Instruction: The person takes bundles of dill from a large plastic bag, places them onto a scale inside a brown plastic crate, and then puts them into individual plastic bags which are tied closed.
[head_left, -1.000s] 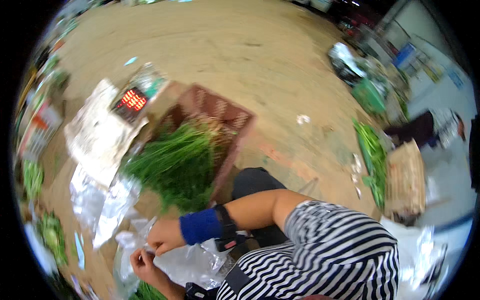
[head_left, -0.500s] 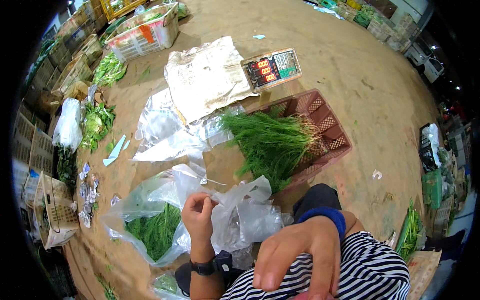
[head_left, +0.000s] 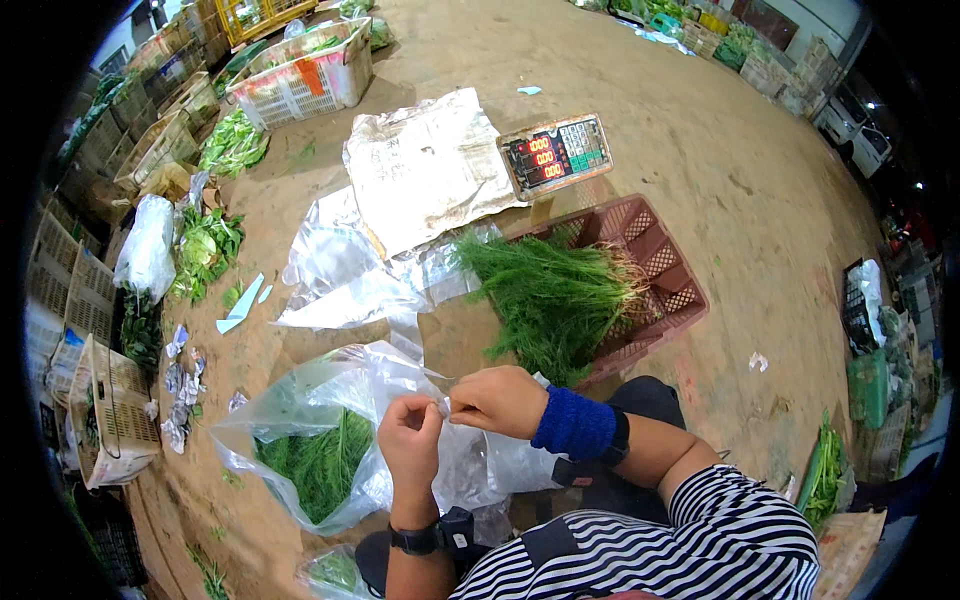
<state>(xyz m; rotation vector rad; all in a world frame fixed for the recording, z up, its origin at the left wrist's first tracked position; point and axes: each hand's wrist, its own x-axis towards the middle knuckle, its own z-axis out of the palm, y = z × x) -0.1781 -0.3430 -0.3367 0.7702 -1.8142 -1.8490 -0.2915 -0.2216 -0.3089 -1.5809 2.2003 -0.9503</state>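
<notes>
My left hand [head_left: 410, 435] and my right hand [head_left: 500, 400] meet fingertip to fingertip, both pinching the edge of a thin clear plastic bag [head_left: 465, 460]. That bag hangs crumpled below them, over my knees. To the left, an open clear plastic bag [head_left: 240, 440] lies on the ground with feathery dill [head_left: 325, 455] inside. A larger bunch of dill [head_left: 540, 295] lies across a reddish-brown plastic crate [head_left: 672, 260] ahead of my right hand, its roots toward the right. Part of the pinched edge is hidden by my fingers.
Beyond the crate stands a digital scale [head_left: 555, 155] with a lit red display, beside a whitish woven sack [head_left: 430, 170]. Flat clear plastic sheeting [head_left: 335, 270] lies nearer. White vegetable crates [head_left: 305, 85] line the left, with loose leafy greens [head_left: 208, 250] on the ground.
My right hand has come forward from close to my body to meet my left hand, and its fingers have closed. My left hand has shifted slightly right and nearer to me.
</notes>
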